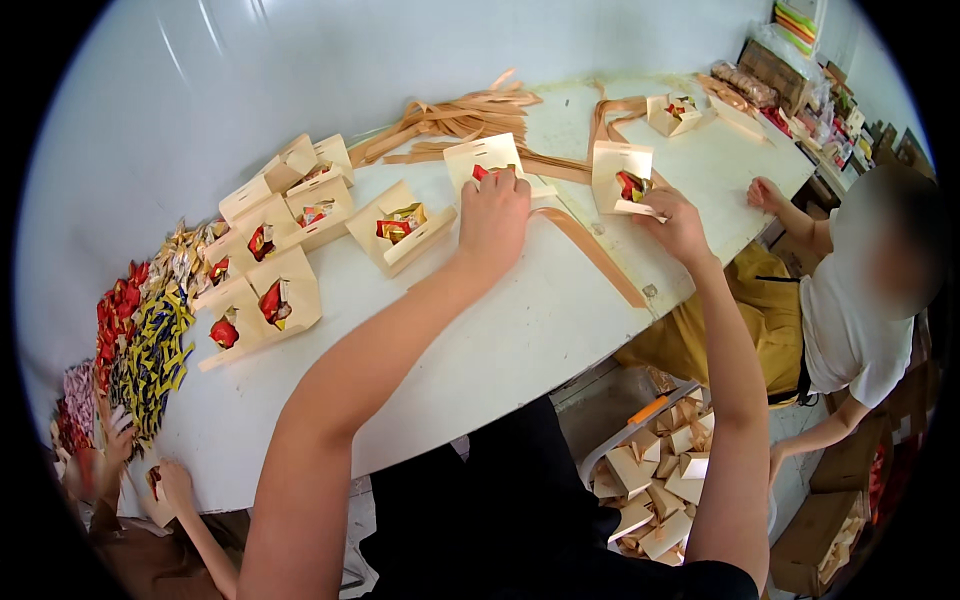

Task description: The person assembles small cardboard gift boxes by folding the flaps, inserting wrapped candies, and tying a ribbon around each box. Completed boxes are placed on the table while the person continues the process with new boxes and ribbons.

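Note:
My left hand (497,215) is closed at the front of an open cream cardboard box (480,152). Its fingers hide most of the red-wrapped sweets inside. Farther right, my right hand (677,220) pinches the front edge of a second open cream box (622,160), where red and gold wrapped sweets (630,186) show. Between the boxes, a flat tan ribbon (590,255) runs across the white table (430,370) toward its near edge. Left of my left hand stands another open box (387,245) with sweets in it.
Several filled open boxes (285,235) stand at left, beside heaps of wrapped sweets (150,345). Tan ribbons (450,125) lie along the back. A person in a white shirt (850,330) sits at right; another person's hand (175,487) is lower left. Closed boxes (660,490) fill a container below.

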`<action>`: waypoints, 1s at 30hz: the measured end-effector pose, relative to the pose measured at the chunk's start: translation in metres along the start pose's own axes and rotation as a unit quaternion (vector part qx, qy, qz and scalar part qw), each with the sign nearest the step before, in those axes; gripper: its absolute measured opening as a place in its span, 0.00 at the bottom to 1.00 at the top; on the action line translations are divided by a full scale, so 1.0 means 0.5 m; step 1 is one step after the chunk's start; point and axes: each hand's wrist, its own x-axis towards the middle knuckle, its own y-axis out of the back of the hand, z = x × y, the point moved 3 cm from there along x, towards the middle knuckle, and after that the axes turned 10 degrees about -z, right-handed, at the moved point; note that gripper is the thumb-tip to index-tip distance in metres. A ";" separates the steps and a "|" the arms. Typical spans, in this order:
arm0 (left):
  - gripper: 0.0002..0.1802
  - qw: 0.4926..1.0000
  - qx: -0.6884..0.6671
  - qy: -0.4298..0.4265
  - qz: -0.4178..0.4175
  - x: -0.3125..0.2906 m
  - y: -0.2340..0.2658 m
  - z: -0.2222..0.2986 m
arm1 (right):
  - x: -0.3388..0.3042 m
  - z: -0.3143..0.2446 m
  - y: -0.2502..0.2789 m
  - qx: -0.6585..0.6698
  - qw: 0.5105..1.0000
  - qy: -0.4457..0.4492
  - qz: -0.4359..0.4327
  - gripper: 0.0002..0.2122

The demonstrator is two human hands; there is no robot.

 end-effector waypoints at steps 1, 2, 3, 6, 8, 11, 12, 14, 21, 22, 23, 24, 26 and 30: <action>0.12 0.998 -0.034 0.019 -0.058 0.026 -0.018 -0.015 | 0.009 0.004 -0.007 -0.015 1.000 0.000 0.002 0.18; 0.14 0.990 -0.067 0.039 -0.115 0.048 -0.036 -0.029 | 0.015 0.002 -0.010 -0.031 0.999 0.032 0.023 0.20; 0.15 0.979 -0.102 0.060 -0.168 0.060 -0.053 -0.040 | 0.029 -0.023 0.001 -0.049 0.996 0.066 0.044 0.21; 0.21 0.989 -0.129 0.058 -0.038 0.058 -0.065 -0.045 | 0.044 -0.126 0.030 -0.085 0.984 0.096 0.121 0.24; 0.22 0.988 -0.152 0.007 0.037 0.043 -0.022 -0.038 | 0.029 -0.187 0.040 -0.069 0.984 0.108 0.121 0.24; 0.19 0.972 -0.204 -0.022 0.112 -0.029 0.081 -0.051 | -0.001 -0.285 0.010 0.010 0.983 0.178 0.031 0.21; 0.17 0.965 -0.223 -0.024 0.134 -0.056 0.109 -0.075 | 0.001 -0.336 -0.011 0.025 0.976 0.218 -0.003 0.19; 0.15 0.954 -0.234 0.039 0.184 -0.095 0.131 -0.154 | 0.010 -0.417 -0.057 0.048 0.960 0.272 -0.052 0.18; 0.18 0.789 -0.514 0.298 0.154 -0.260 0.156 -0.321 | 0.141 -0.549 -0.220 0.021 0.957 0.290 0.005 0.14; 0.17 0.771 -0.539 0.311 0.133 -0.287 0.158 -0.305 | 0.164 -0.551 -0.231 0.009 0.956 0.293 0.035 0.13; 0.17 0.753 -0.563 0.323 0.111 -0.315 0.159 -0.288 | 0.184 -0.547 -0.247 0.010 0.954 0.298 0.031 0.13; 0.17 0.732 -0.587 0.335 0.089 -0.344 0.157 -0.274 | 0.200 -0.542 -0.266 0.010 0.952 0.304 0.023 0.13; 0.17 0.662 -0.659 0.356 0.034 -0.395 0.153 -0.250 | 0.212 -0.535 -0.294 0.007 0.949 0.315 0.015 0.13; 0.19 0.595 -0.702 0.392 0.007 -0.460 0.153 -0.232 | 0.204 -0.539 -0.287 -0.014 0.935 0.354 0.036 0.12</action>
